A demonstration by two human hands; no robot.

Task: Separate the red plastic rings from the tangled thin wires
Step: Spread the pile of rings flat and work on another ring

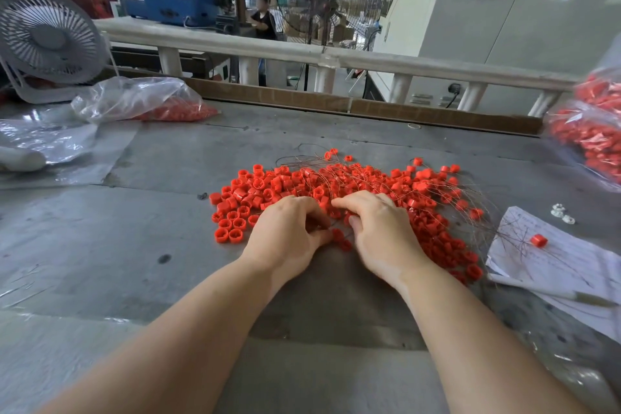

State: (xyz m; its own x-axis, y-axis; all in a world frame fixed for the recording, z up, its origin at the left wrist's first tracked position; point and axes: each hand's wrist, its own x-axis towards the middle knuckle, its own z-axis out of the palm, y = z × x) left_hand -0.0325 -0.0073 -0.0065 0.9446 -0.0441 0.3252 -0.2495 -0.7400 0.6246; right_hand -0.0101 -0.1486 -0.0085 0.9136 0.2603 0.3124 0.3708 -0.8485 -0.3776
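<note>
A heap of red plastic rings [336, 191] lies spread over the middle of the grey table [168, 212], laced through with thin wires [463, 208] that arc up and out mostly on the heap's right side and far edge. On the left side of the heap the rings sit loose and wire-free.

Both hands work at the near edge of the heap, close together. The left hand [289, 235] has its fingers curled down, with thumb and fingertips drawn together at a ring among the wires; exactly what it pinches is hidden by the fingers. The right hand [379, 232] lies over the rings with its forefinger stretched toward the left hand and its thumb tucked below; whether it grips a ring or wire cannot be told.

Toward the right edge lies a sheet of paper [564, 265] carrying a few wires and a single red ring [539, 240], with small white parts [563, 214] just beyond it. A clear bag of red rings [591, 138] sits at the far right corner, and another plastic bag [144, 101] with red rings rests at the far left, beside a white fan [47, 40].
</note>
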